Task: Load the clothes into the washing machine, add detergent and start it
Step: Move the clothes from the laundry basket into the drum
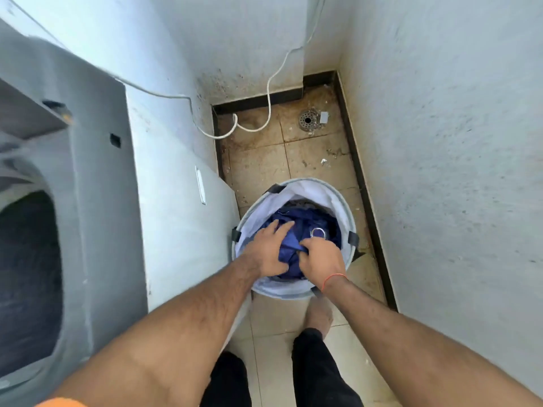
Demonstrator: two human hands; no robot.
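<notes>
clothes (305, 227): dark blue | laundry basket (296, 186): pale grey, black tabs | floor tiles (258, 160): stained beige

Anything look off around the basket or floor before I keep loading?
Yes. The floor tiles beyond the basket are brown-stained with scattered debris, worst near the drain. A loose white cable trails onto that floor. A metal ring lies among the blue clothes; check it before washing.

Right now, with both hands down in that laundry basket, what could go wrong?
1. A metal ring lies on the blue clothes; loaded unnoticed, it might rattle in the washing machine.
2. The right hand pinches only a fold while the left hand lies flat, so cloth could slip onto the stained floor.
</notes>
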